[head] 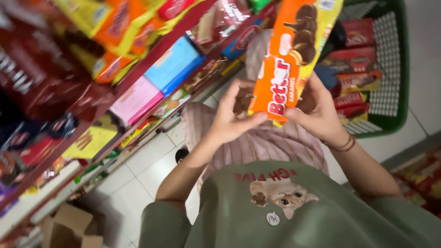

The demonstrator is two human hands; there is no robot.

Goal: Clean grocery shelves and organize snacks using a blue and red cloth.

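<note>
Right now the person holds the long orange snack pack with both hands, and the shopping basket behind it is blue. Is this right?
Not quite. The shopping basket is green, not blue, as the head view shows. The rest stands: the left hand and the right hand both hold the long orange snack pack, and the basket lies behind it.

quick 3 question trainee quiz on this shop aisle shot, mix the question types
1. True or false: both hands grip the orange snack pack.
2. What holds the red packets at upper right? A) green basket B) cardboard box C) shelf
3. Fill in: the bracelet sits on the ___ wrist.

Key
1. True: left hand and right hand pinch its lower end.
2. A
3. right
</note>
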